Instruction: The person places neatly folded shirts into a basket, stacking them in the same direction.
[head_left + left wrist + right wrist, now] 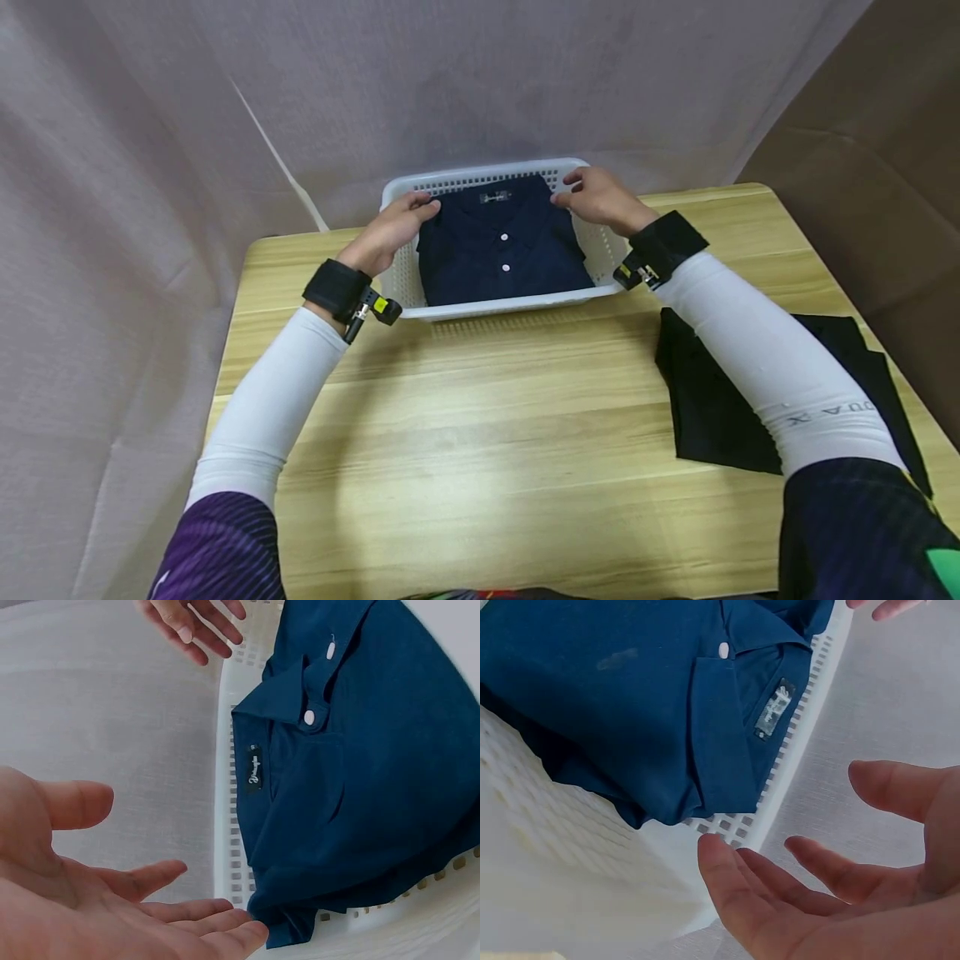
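Note:
A folded navy polo shirt [498,250] with white buttons and a collar label lies inside a white plastic basket [517,306]. My left hand [393,229] hovers at the basket's left side, its fingertips right by the shirt's edge in the left wrist view. Over the right rim is my right hand [600,200], fingers spread and slightly bent. In the right wrist view the right hand [832,892] has nothing between thumb and fingers, and its fingertips overlap the basket's corner. The left hand [150,892] is likewise loosely spread, palm showing.
The basket stands at the back of a wooden table [450,433], close to a grey cloth backdrop [487,83]. A folded black garment [720,417] lies on the table at the right, partly hidden under the right forearm.

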`<state>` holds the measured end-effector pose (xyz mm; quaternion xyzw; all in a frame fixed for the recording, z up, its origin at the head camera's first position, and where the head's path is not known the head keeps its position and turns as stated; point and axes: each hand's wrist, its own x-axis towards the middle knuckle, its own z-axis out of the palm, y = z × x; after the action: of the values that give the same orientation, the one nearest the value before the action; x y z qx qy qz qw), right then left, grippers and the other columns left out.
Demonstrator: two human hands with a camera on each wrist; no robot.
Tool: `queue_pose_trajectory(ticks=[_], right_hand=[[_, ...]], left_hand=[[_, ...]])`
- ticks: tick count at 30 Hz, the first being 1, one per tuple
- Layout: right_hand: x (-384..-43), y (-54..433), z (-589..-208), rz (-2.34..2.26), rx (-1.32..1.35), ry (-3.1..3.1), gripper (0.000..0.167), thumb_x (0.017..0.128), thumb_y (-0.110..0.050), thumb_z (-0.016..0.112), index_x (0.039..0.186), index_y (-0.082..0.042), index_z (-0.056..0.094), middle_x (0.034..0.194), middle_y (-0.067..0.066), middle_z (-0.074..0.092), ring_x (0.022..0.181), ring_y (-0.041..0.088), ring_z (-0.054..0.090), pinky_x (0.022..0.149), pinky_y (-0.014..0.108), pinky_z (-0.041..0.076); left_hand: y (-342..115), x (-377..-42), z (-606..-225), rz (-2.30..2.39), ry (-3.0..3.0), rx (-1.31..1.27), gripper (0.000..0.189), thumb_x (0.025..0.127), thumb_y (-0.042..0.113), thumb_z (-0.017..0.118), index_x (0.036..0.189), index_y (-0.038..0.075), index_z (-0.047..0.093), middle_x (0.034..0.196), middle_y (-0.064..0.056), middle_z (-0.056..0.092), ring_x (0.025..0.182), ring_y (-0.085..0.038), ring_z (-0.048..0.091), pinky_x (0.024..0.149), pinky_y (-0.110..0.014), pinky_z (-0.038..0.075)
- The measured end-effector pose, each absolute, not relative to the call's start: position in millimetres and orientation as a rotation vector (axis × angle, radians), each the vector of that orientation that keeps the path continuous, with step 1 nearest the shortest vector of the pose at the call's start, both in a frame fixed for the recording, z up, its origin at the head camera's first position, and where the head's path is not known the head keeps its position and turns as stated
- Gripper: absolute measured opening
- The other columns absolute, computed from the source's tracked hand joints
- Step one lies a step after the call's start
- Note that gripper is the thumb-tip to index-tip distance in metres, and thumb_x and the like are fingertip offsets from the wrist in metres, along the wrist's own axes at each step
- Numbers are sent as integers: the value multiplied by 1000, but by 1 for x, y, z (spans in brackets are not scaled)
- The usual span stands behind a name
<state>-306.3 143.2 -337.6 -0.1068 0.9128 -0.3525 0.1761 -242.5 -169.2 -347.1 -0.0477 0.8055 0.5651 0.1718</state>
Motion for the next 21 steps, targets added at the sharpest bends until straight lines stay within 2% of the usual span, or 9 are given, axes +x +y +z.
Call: queue_pose_trajectory(ticks=[6,10,13,17,21], right_hand=[[-305,141,-334,-1018,-320,2582,60,110,-25,56,157,8,39,157,33,46,145,44,46,115,53,44],[-303,139,-337,-1019,-356,2557,57,110,-24,56,155,8,43,153,32,50,137,44,53,109,51,48],[-302,137,-342,-976,-391,2535,56,110,-25,55,154,8,44,154,30,50,137,43,53,110,51,47],[-299,135,-349,-875,-432,2473,56,111,-26,54,155,8,43,156,28,48,139,41,51,112,53,48],[-296,133,-357,-803,-464,2393,58,112,-27,53,156,8,41,157,28,46,131,40,55,106,51,52]], left_hand=[[-169,-242,-344,1583,2300,-122,62,115,34,45,168,10,26,174,-9,27,161,-23,21,130,-40,20],[-168,-241,-347,1558,2296,-79,61,115,34,44,167,8,27,173,-10,28,161,-24,21,131,-42,19],[-168,-239,-350,1534,2269,-54,57,116,33,42,166,8,31,173,-10,28,161,-25,21,130,-45,20],[-168,-236,-350,1518,2191,-93,55,117,33,41,165,8,34,175,-8,24,162,-26,18,130,-49,22],[-168,-236,-351,1483,2150,-137,58,116,36,40,166,8,30,177,-7,18,163,-27,14,130,-50,21]])
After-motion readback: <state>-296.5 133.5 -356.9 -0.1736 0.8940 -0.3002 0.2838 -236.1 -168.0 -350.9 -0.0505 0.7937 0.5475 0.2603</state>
